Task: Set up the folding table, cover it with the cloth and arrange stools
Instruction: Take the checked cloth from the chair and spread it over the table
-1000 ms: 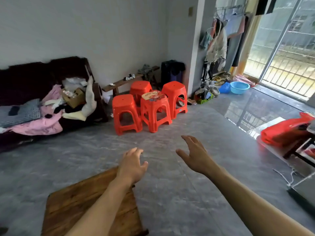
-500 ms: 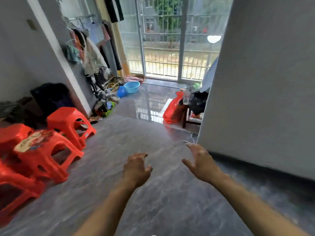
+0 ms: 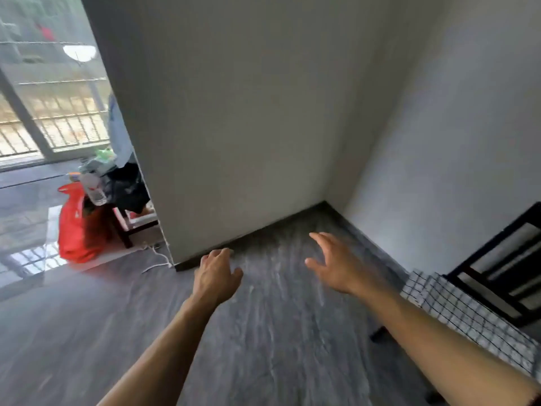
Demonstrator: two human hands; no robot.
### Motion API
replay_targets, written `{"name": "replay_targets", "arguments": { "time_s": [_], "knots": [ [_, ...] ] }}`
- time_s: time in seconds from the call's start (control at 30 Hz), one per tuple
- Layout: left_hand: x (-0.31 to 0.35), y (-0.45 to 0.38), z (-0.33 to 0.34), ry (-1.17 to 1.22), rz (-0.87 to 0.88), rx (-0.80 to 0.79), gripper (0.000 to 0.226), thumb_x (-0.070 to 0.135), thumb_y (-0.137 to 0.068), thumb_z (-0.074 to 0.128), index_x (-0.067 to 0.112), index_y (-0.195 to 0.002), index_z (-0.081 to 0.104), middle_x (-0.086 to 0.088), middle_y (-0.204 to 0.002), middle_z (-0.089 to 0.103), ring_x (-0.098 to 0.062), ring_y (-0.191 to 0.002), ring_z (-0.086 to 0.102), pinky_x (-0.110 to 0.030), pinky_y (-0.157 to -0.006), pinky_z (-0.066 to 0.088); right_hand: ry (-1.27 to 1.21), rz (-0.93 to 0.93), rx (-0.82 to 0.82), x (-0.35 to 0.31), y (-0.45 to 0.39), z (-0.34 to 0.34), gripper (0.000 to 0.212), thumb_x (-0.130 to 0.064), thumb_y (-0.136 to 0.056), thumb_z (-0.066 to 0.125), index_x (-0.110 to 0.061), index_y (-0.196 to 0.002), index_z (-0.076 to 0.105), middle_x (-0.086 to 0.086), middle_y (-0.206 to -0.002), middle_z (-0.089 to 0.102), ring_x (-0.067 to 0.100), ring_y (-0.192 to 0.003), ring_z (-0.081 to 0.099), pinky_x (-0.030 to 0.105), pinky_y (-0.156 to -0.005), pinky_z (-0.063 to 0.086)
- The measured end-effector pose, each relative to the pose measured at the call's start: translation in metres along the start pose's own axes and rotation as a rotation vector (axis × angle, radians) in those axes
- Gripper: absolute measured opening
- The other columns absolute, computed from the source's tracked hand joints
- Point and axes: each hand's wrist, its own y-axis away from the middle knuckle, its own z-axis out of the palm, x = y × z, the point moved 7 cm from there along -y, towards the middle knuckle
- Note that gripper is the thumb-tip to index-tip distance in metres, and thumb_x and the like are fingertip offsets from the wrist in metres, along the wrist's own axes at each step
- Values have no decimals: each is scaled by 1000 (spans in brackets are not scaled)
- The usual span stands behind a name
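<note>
Hands first, since there's only the head view to go on: both are stretched out in front over the grey floor and neither one holds anything. The left hand has its fingers loosely curled under, palm down, nothing in them. The right hand is spread, fingers straight and a bit apart, thumb out to the side.

Taking the wall corner as the anchor: the left hand hangs below and left of it, just in front of the dark baseboard at the end of the jutting wall, and the right hand sits almost straight below it. Both are apart from the wall, not touching anything.

The checked cloth is far right and below the corner, white with a dark grid, draped over something I can't make out, and the right forearm passes in front of its lower edge. Just above the cloth, against the right-hand wall, leans a black frame with pale panels in it. Could be the folding table, honestly can't tell.

Way left of the corner, past the wall's end, there's a red bag on the floor beside a small dark table piled with clothes and a plastic bottle. Behind those, a glass door with railings. It's all a bit blurry.
</note>
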Motion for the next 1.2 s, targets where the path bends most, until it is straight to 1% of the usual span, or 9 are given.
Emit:
{"name": "replay_targets", "arguments": {
  "time_s": [0.17, 0.3, 0.43, 0.57, 0.67, 0.8, 0.93, 1.03, 1.2],
  "knots": [
    [99, -35, 43, -67, 241, -127, 57, 40, -90, 57, 21, -142, 43, -2, -145, 45, -27, -132, 40, -44, -106, 39, -30, 217, 102, 81, 28, -40, 72, -48, -94, 55, -19, -153, 27, 2, -158, 30, 19, -144, 28, 34, -117, 26],
    [160, -54, 79, -93, 359, -216, 55, 42, -88, 57, 24, -139, 46, 1, -144, 47, -24, -132, 42, -46, -106, 41, -130, 326, 169, 148, 37, -53, 79, -62, -83, 47, -24, -151, 31, -1, -153, 38, 20, -140, 35, 44, -113, 35],
    [199, -80, 108, -173, 419, -242, 54, 43, -89, 57, 25, -139, 47, 1, -142, 49, -25, -129, 44, -46, -103, 42, -176, 400, 176, 209, 31, -52, 68, -40, -95, 53, -17, -153, 26, 6, -157, 27, 23, -145, 22, 44, -117, 26],
    [226, -114, 131, -210, 420, -258, 52, 46, -86, 59, 28, -134, 52, 0, -134, 55, -26, -119, 52, -47, -96, 48, -208, 457, 103, 269, 13, -48, 69, -43, -97, 49, -20, -155, 20, 8, -157, 27, 24, -143, 28, 43, -115, 31],
    [260, -138, 157, -232, 407, -304, 54, 46, -85, 59, 25, -134, 52, -2, -136, 54, -27, -122, 51, -49, -98, 47, -221, 493, 129, 310, 4, -63, 69, -42, -96, 53, -19, -153, 23, 8, -154, 31, 24, -142, 29, 42, -115, 31],
    [329, -148, 197, -265, 546, -357, 54, 45, -85, 59, 23, -135, 53, -2, -140, 52, -25, -128, 46, -43, -105, 42, -211, 573, 186, 360, 6, -87, 69, -41, -97, 52, -17, -154, 21, 7, -158, 26, 24, -145, 23, 42, -117, 26],
    [397, -164, 245, -266, 694, -429, 53, 39, -91, 61, 21, -139, 49, -1, -144, 47, -21, -135, 38, -33, -111, 32, -178, 656, 192, 407, 7, -97, 71, -46, -97, 51, -26, -155, 16, 5, -163, 16, 24, -150, 11, 46, -120, 20],
    [438, -186, 283, -271, 781, -508, 52, 39, -93, 59, 20, -140, 46, -2, -146, 44, -21, -136, 36, -34, -112, 31, -178, 755, 210, 436, 10, -100, 72, -45, -97, 51, -29, -156, 13, 3, -163, 13, 21, -150, 8, 43, -120, 18],
    [503, -231, 331, -264, 957, -668, 52, 40, -94, 56, 19, -140, 46, -4, -147, 43, -24, -134, 37, -38, -112, 33, -188, 941, 307, 468, 0, -111, 72, -43, -96, 54, -26, -155, 17, 3, -162, 19, 21, -149, 14, 39, -120, 15]
  ]
}}
